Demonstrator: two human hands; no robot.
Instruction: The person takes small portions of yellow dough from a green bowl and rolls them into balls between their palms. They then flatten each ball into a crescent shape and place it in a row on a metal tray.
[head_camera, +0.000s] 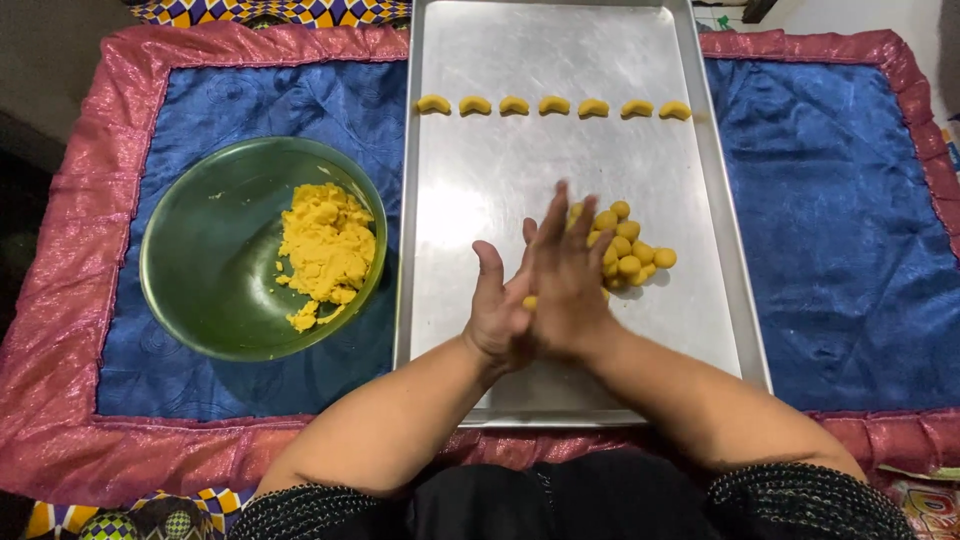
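Head view looks straight down on two bare hands pressed palm to palm over the near half of a metal baking tray (470, 190). Left hand (500, 315) sits slightly lower and behind, right hand (568, 280) laid across it with fingers stretched away from the body. Between the palms a small piece of yellow dough (530, 302) shows only as a sliver at the gap — its shape and long axis cannot be told, since the hands cover nearly all of it. It looks the same warm yellow, matte and soft, as the other dough.

Just beyond the right fingertips lies a heap of small dough balls (628, 250) on the tray. Farther off, a row of seven curved, crescent-like pieces (553, 106) runs across the tray from left to right, each lying crosswise with its ends turned down towards the person. Left of the tray, a green bowl (200, 260) holds a crumbly lump of dough (328, 250) — all on a blue cloth (840, 230) with a pink border.
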